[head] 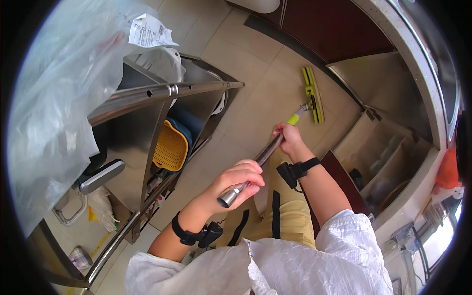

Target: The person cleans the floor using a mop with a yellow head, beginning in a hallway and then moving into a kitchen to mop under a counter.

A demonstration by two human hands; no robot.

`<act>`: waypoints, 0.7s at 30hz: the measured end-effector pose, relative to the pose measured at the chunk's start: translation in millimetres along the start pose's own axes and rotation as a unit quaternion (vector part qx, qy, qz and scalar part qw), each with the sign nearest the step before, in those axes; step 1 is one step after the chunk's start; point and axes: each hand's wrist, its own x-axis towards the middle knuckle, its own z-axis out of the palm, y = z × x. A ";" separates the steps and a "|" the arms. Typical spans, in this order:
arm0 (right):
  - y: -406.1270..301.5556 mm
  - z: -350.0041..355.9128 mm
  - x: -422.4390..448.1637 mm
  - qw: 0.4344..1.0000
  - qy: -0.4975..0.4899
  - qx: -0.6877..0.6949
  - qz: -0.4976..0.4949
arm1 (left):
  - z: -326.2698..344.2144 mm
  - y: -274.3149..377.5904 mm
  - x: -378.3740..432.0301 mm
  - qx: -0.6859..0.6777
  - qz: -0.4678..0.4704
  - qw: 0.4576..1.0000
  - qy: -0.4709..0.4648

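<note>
A sponge mop with a steel handle [268,150] slants away from me across the view. Its lime-green head [312,94] is down at the tiled floor [254,96], close to the dark red cabinets. My left hand [238,181] grips the handle near its open top end. Farther down, just above the green collar [293,119], my right hand [288,138] is wrapped around the same handle. Black straps with small devices circle both forearms.
A steel shelf rack [199,87] stands at my left, holding a yellow basket [170,146]. Plastic bags [70,92] hang over its near part. To the right, a cabinet [383,147] stands open under the speckled countertop [416,48].
</note>
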 end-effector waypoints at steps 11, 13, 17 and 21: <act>177.5 44.3 -16.7 0.947 0.034 -0.315 -0.061 | 29.5 -75.4 -234.2 0.017 -0.029 0.976 0.214; 197.6 30.1 -8.8 0.967 0.003 -0.227 -0.114 | 34.3 -77.9 -248.0 -0.006 -0.046 0.978 0.202; 158.1 24.5 -13.0 0.973 -0.011 -0.187 -0.134 | 29.4 -55.5 -213.1 0.060 0.081 0.989 0.111; 129.2 45.7 -44.3 0.961 -0.037 -0.229 -0.148 | 25.6 -26.2 -191.9 0.098 0.110 0.985 0.086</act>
